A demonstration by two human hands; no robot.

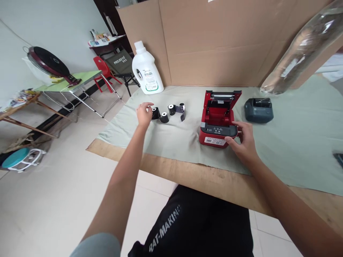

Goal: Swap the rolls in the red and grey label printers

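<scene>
A red printer (216,130) stands on the cloth-covered table with its lid raised and its inner compartment exposed. My right hand (243,141) grips its right front corner, thumb on the front and fingers along the side. Left of the printer lie several black ribbon rolls with white cores, among them one standing roll (164,117) and another (171,109) with some loose film trailing beside it. My left hand (145,113) is beside the leftmost roll (155,113), fingers curved and apart, holding nothing.
A white jug (148,69) stands at the back left before a cardboard panel (214,46). A dark small printer (258,110) sits right of the red one. A plastic-wrapped long object (297,53) leans at the back right. The table's wooden front edge (171,169) runs below.
</scene>
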